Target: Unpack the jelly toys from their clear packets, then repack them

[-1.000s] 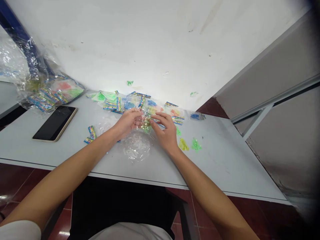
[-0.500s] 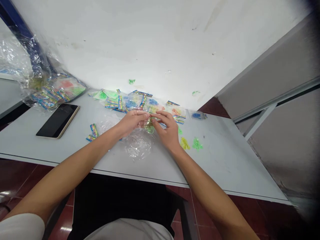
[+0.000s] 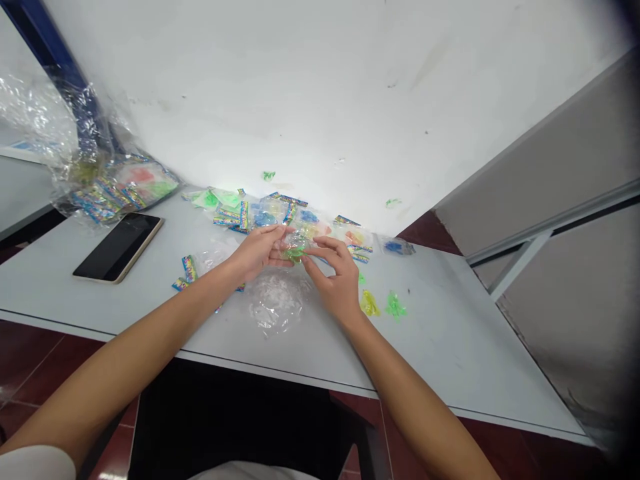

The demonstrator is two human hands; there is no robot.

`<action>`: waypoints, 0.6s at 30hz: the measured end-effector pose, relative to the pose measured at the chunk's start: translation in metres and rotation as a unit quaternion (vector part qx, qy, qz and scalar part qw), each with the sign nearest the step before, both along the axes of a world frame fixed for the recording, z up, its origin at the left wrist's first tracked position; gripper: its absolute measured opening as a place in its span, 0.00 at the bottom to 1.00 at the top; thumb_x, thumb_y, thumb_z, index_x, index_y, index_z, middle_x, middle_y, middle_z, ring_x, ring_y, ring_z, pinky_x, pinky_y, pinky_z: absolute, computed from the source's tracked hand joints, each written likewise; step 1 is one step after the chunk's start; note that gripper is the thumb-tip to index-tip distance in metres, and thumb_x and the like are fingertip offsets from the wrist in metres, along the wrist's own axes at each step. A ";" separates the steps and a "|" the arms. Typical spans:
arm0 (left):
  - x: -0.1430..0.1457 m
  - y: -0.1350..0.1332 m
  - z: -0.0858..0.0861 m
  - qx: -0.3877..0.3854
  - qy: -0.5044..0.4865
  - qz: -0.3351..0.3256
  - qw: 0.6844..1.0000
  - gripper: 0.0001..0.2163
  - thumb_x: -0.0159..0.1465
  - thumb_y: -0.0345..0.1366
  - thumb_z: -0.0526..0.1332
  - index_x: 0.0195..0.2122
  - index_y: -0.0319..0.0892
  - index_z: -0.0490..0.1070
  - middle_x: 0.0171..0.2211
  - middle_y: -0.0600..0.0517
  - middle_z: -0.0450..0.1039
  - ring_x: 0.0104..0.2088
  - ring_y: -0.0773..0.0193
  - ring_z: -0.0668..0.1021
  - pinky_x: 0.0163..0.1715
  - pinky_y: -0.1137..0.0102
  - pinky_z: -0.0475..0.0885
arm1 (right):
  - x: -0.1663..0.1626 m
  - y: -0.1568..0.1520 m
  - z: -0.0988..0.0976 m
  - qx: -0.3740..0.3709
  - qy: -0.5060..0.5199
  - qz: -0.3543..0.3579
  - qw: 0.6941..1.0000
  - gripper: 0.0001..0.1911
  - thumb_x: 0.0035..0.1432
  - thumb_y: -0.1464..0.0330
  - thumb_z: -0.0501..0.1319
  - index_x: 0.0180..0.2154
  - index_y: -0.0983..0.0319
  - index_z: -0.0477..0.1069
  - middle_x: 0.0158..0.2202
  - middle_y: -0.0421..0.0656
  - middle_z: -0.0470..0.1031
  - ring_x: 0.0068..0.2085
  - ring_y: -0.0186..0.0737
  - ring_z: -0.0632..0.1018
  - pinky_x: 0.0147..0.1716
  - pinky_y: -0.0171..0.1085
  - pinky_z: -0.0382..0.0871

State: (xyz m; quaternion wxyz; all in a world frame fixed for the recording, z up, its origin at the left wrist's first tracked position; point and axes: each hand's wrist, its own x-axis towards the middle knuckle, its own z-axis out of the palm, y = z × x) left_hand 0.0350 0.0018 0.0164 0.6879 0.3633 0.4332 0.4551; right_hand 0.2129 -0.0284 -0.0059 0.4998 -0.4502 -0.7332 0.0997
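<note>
My left hand (image 3: 263, 250) pinches the edge of a small clear plastic bag (image 3: 299, 241) between thumb and fingers. Inside or against that bag shows a bright green piece (image 3: 294, 254), its exact shape too small to make out. The fingertips of my right hand (image 3: 334, 275) close on the green piece at the bag's right side. Beneath both hands lies a crumpled clear plastic bag (image 3: 277, 303). To the right of my right hand, a yellow piece (image 3: 370, 303) and a light green piece (image 3: 395, 305) rest loose on the table.
Clear packets with colourful printed strips (image 3: 265, 213) line the wall side of the table (image 3: 475, 347). A large clear bag of packets (image 3: 145, 180) stands at the left, near a smartphone (image 3: 120, 247). A packet with a blue piece (image 3: 395, 246) lies at the back right.
My hands have drawn slightly apart, and my left palm has turned upward. The green piece now shows more plainly between them. The view has shifted a little.
</note>
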 end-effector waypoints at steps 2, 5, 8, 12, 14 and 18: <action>0.001 0.000 -0.002 -0.007 0.010 -0.001 1.000 0.11 0.67 0.40 0.57 0.44 0.40 0.73 0.29 0.50 0.73 0.28 0.62 0.80 0.36 0.58 0.80 | -0.001 -0.002 0.001 0.012 -0.015 0.011 1.000 0.05 0.59 0.68 0.63 0.37 0.56 0.78 0.48 0.46 0.75 0.49 0.44 0.76 0.50 0.46 0.71; 0.003 -0.002 -0.002 0.015 0.059 -0.022 0.998 0.14 0.68 0.43 0.55 0.47 0.40 0.72 0.32 0.47 0.75 0.31 0.60 0.81 0.36 0.61 0.79 | -0.002 -0.005 0.004 0.033 -0.016 0.041 0.999 0.05 0.60 0.70 0.62 0.38 0.56 0.76 0.46 0.44 0.78 0.48 0.43 0.78 0.51 0.46 0.71; 0.007 -0.005 -0.002 0.054 0.123 -0.045 0.990 0.15 0.69 0.42 0.55 0.49 0.39 0.72 0.36 0.45 0.76 0.33 0.60 0.82 0.36 0.64 0.79 | -0.003 -0.008 0.007 0.025 0.006 0.045 0.999 0.06 0.61 0.70 0.60 0.40 0.56 0.74 0.42 0.43 0.80 0.45 0.42 0.80 0.48 0.43 0.72; 0.009 -0.006 -0.003 0.068 0.150 -0.050 0.985 0.14 0.69 0.40 0.54 0.48 0.38 0.73 0.36 0.45 0.76 0.32 0.62 0.81 0.34 0.66 0.79 | 0.000 -0.010 0.010 0.010 0.020 0.010 1.000 0.05 0.62 0.69 0.61 0.40 0.57 0.74 0.38 0.42 0.80 0.40 0.40 0.80 0.41 0.40 0.74; 0.010 -0.005 -0.005 0.064 0.165 -0.050 0.983 0.14 0.69 0.40 0.53 0.47 0.38 0.72 0.34 0.46 0.77 0.30 0.63 0.80 0.32 0.67 0.78 | 0.002 -0.010 0.009 0.001 0.041 0.010 0.999 0.04 0.61 0.68 0.61 0.39 0.57 0.75 0.37 0.42 0.80 0.39 0.40 0.79 0.41 0.40 0.74; 0.009 -0.003 -0.010 0.109 0.228 -0.030 0.967 0.14 0.68 0.40 0.52 0.46 0.39 0.72 0.31 0.47 0.79 0.31 0.61 0.81 0.29 0.69 0.77 | 0.006 -0.008 0.009 -0.049 0.137 0.038 0.989 0.05 0.60 0.66 0.63 0.39 0.57 0.75 0.37 0.42 0.78 0.39 0.39 0.79 0.42 0.40 0.74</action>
